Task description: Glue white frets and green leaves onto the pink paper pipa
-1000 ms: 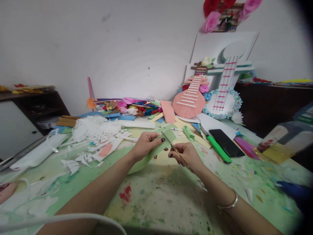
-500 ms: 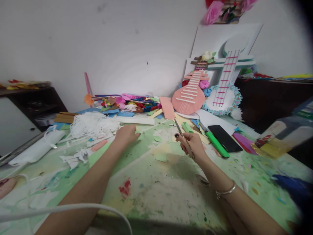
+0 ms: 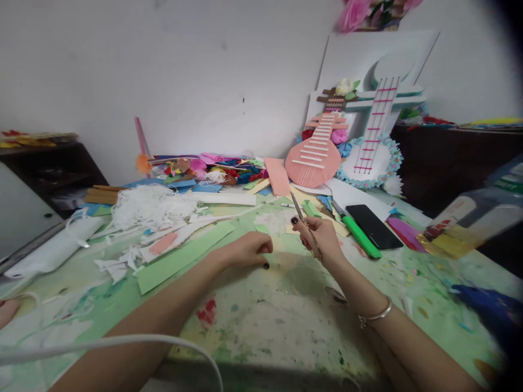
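My right hand (image 3: 324,239) grips a pair of metal scissors (image 3: 297,208), blades pointing up and away. Their handles are mostly covered by my fingers. Above the middle of the table, my left hand (image 3: 247,250) has its fingers curled down at the spot of a small green paper piece. Whatever sits under those fingertips is hidden. A long strip of green paper (image 3: 186,256) lies left of that hand, beside my forearm. Another small green scrap (image 3: 262,228) rests just beyond the knuckles.
White shredded paper (image 3: 153,207) heaps at the left. A green cutter (image 3: 362,237), a black phone (image 3: 373,226) and a bottle of yellow liquid (image 3: 469,223) stand or lie right. A pink paper lute (image 3: 314,160) leans at the back. A white cable (image 3: 122,340) crosses in front.
My left hand has moved right and nearer, off the long green strip, to where the small green piece lay. My right hand keeps the scissors in nearly the same place.
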Motion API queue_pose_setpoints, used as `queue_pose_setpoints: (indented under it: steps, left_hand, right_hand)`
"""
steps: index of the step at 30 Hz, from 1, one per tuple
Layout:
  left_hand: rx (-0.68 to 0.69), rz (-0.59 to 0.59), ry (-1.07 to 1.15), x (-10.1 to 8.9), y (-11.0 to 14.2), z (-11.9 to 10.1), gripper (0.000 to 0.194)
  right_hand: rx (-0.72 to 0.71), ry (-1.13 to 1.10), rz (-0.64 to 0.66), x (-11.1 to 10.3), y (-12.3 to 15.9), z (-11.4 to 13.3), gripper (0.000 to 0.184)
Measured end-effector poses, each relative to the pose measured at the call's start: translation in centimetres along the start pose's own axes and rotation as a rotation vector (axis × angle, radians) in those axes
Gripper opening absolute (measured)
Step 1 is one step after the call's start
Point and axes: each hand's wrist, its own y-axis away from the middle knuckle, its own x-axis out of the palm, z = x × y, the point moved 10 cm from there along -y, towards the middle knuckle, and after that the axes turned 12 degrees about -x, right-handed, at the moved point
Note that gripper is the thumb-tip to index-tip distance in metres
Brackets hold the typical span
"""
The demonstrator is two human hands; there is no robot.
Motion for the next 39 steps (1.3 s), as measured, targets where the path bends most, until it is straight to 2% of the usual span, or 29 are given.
queue_pose_setpoints:
  steps: [4, 8, 12, 16, 22, 33, 39]
  left_hand:
    - [-0.089, 0.001, 0.264, -1.1, 0.1, 0.7, 0.006]
    - [-0.147, -0.035, 0.77, -3.0, 0.5, 1.3, 0.017]
    - [-0.146, -0.117, 0.985, -4.6, 0.9, 1.7, 0.026]
    - [-0.123, -0.122, 1.014, -4.8, 0.9, 1.3, 0.026]
    - [-0.088, -0.09, 1.043, -4.3, 1.1, 0.1, 0.024]
    - [-0.122, -0.092, 1.032, -3.8, 1.0, 0.3, 0.027]
    - [-0.13, -0.088, 1.033, -3.7, 1.0, 0.3, 0.025]
  right_hand:
    - [-0.026, 0.002, 0.095, 0.9, 0.1, 0.9, 0.052]
    - [-0.102, -0.07, 0.27, 2.7, 0.7, 2.4, 0.048]
    - [-0.143, -0.03, 0.361, 3.7, 1.4, 2.8, 0.041]
    - [-0.179, 0.0, 0.415, 4.4, 1.7, 2.9, 0.038]
    - [-0.207, 0.075, 0.429, 4.6, 1.9, 3.0, 0.039]
    - [-0.22, 0.12, 0.422, 4.7, 1.9, 3.0, 0.043]
    - [-0.179, 0.087, 0.431, 4.8, 1.9, 2.7, 0.044]
